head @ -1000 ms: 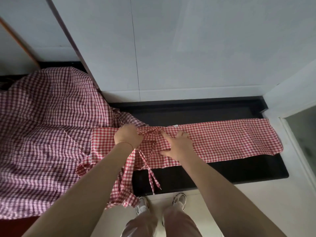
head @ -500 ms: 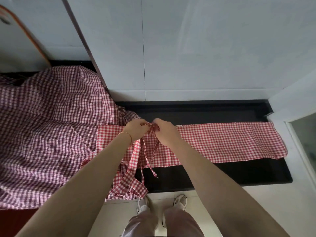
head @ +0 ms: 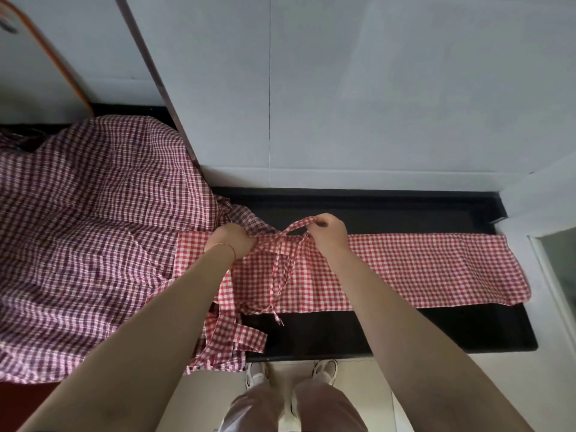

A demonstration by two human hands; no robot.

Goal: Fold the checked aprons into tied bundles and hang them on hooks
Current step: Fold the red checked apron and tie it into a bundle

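A red-and-white checked apron [head: 420,269], folded into a long strip, lies across the black counter [head: 405,325]. My left hand [head: 232,238] grips the cloth near the strip's left part. My right hand [head: 327,235] pinches a loop of the apron's thin tie string [head: 296,224], lifted a little above the fabric. Two loose string ends [head: 277,288] trail down over the strip toward the counter's front edge. A wider strap [head: 227,332] of the same apron hangs over that edge under my left forearm.
A heap of darker checked cloth [head: 87,238] covers the counter's left part. Grey wall panels [head: 374,104] rise behind. A white ledge and frame [head: 548,244] close off the right end. My shoes [head: 324,372] stand on the pale floor below.
My right hand went from lying flat on the strip to pinching the tie string, and has now pulled a loop up and rightward. My left hand stays on the cloth.
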